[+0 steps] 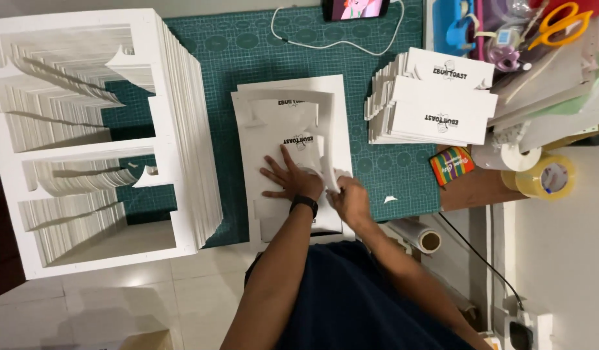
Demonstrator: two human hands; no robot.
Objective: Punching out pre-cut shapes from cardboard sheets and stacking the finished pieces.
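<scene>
A white die-cut card sheet (273,123) with a black printed mark lies on top of a small pile on the green cutting mat (247,45). My left hand (288,177) presses flat on the sheet, fingers spread, a black watch on the wrist. My right hand (349,196) pinches a white cut-out panel (325,155) and lifts it up from the sheet's right side. The panel curls upward between the two hands.
A tall stack of punched-out white frames (176,129) stands at left. Piles of printed white card pieces (442,104) lie at right, with tape rolls (546,176), a striped small box (452,164), scissors (559,24), a foil roll (419,236) and a phone (354,8) with its cable.
</scene>
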